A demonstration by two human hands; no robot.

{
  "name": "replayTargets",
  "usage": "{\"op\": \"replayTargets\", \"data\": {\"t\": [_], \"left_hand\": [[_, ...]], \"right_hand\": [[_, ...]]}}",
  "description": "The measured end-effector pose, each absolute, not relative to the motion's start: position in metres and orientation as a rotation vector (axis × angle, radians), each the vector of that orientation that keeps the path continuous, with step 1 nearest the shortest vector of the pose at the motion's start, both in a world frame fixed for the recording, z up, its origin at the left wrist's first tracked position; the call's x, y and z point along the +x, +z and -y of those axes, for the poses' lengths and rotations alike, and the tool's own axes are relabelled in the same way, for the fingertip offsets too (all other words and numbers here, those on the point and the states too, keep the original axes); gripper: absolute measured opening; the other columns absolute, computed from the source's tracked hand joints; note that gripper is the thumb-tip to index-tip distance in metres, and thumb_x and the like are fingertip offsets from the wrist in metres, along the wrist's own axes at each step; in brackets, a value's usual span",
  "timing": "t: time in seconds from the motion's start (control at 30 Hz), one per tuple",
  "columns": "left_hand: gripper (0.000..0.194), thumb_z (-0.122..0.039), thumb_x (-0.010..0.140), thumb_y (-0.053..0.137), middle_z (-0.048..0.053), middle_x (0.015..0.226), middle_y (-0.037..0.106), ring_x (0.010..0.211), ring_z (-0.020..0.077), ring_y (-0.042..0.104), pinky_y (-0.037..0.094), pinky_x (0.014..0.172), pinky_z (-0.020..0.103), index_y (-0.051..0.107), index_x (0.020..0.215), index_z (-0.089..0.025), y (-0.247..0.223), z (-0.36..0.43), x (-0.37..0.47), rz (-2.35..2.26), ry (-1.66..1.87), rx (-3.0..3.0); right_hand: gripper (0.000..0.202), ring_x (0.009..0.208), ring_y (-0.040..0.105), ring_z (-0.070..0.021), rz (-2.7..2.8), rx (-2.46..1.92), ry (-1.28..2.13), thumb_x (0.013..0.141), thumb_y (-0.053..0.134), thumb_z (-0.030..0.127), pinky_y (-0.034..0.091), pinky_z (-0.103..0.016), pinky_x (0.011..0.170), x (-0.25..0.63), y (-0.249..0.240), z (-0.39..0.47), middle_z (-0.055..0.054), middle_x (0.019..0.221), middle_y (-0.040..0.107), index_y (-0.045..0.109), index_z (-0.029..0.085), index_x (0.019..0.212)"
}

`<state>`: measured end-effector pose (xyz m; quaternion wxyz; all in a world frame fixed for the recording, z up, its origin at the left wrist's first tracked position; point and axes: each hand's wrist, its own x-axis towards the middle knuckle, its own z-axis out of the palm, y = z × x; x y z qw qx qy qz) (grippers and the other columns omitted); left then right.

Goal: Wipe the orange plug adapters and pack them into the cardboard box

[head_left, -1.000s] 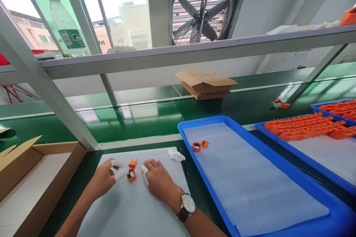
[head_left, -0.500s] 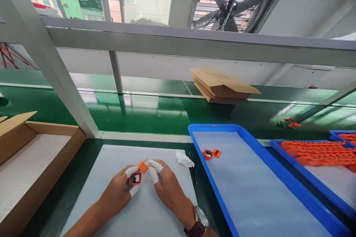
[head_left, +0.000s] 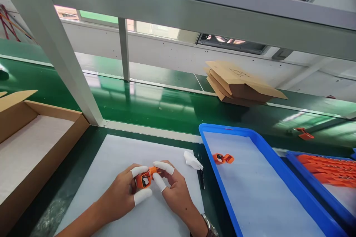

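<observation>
Over a white sheet (head_left: 111, 163), my left hand (head_left: 122, 190) pinches a small orange plastic housing (head_left: 144, 180) with a dark opening that shows white and wiring inside. My right hand (head_left: 175, 189) grips the orange cap (head_left: 154, 171) joined to it, between thumb and index finger. A thin metal prong or wire sticks out of the cap by my right fingers. White finger cots cover the thumb and index finger of each hand. A crumpled white tissue (head_left: 193, 160) lies right of my hands, with dark tweezers (head_left: 202, 177) beside it.
To the right, a blue tray (head_left: 219, 189) holds one similar orange housing (head_left: 223, 158). Another blue tray (head_left: 303, 172) beyond holds rows of orange parts (head_left: 329, 170). An open cardboard box (head_left: 52, 163) stands left. Flattened cardboard (head_left: 241, 81) and an orange piece (head_left: 305, 134) lie past the metal frame.
My right hand has brought the cap lower and level beside the housing, where it stood raised before. The head view has tilted downward and rotated slightly.
</observation>
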<state>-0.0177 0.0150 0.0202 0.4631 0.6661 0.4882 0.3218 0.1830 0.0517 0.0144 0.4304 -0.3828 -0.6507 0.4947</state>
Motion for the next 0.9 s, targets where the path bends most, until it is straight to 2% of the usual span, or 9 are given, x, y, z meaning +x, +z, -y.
{"op": "replayTargets", "data": {"t": [0.13, 0.3, 0.47, 0.67, 0.9], "left_hand": [[0.032, -0.026, 0.099, 0.053, 0.006, 0.120, 0.059, 0.097, 0.0175, 0.062, 0.059, 0.083, 0.032, 0.057, 0.131, -0.030, 0.030, -0.017, -0.020, -1.057, 0.851, 1.498], [0.036, -0.020, 0.098, 0.053, 0.006, 0.126, 0.053, 0.114, 0.0198, 0.058, 0.058, 0.098, 0.037, 0.058, 0.132, -0.032, 0.026, -0.017, -0.022, -1.145, 0.993, 1.562], [0.037, -0.017, 0.098, 0.051, 0.006, 0.124, 0.053, 0.114, 0.0200, 0.058, 0.058, 0.098, 0.038, 0.058, 0.132, -0.032, 0.022, -0.017, -0.024, -1.181, 1.053, 1.643], [0.035, -0.014, 0.098, 0.050, 0.006, 0.117, 0.058, 0.105, 0.0201, 0.061, 0.059, 0.086, 0.035, 0.062, 0.126, -0.030, 0.023, -0.017, -0.021, -1.213, 1.102, 1.746], [0.038, -0.017, 0.099, 0.050, 0.007, 0.133, 0.057, 0.119, 0.0207, 0.060, 0.059, 0.098, 0.036, 0.058, 0.134, -0.031, 0.021, -0.018, -0.025, -1.167, 1.005, 1.660]], "right_hand": [[0.021, 0.091, 0.063, -0.0180, 1.655, -0.970, 1.149, 0.094, 0.060, 0.021, 0.055, -0.033, 0.081, 0.182, 0.018, -0.052, -0.004, 0.104, 0.066, 0.066, 0.027, 0.113], [0.020, 0.088, 0.064, -0.0188, 1.637, -1.001, 1.212, 0.092, 0.063, 0.024, 0.058, -0.035, 0.080, 0.177, 0.015, -0.045, -0.005, 0.101, 0.066, 0.066, 0.025, 0.112], [0.025, 0.090, 0.070, -0.0213, 1.490, -1.041, 1.404, 0.090, 0.068, 0.031, 0.061, -0.039, 0.082, 0.170, 0.009, -0.039, -0.007, 0.108, 0.068, 0.064, 0.024, 0.114], [0.018, 0.095, 0.067, -0.0205, 1.575, -0.992, 1.342, 0.091, 0.066, 0.026, 0.059, -0.037, 0.088, 0.168, 0.012, -0.038, -0.004, 0.104, 0.067, 0.067, 0.026, 0.109], [0.020, 0.096, 0.066, -0.0199, 1.633, -1.007, 1.286, 0.092, 0.063, 0.023, 0.058, -0.036, 0.088, 0.170, 0.012, -0.040, -0.004, 0.105, 0.066, 0.066, 0.026, 0.111]]}}
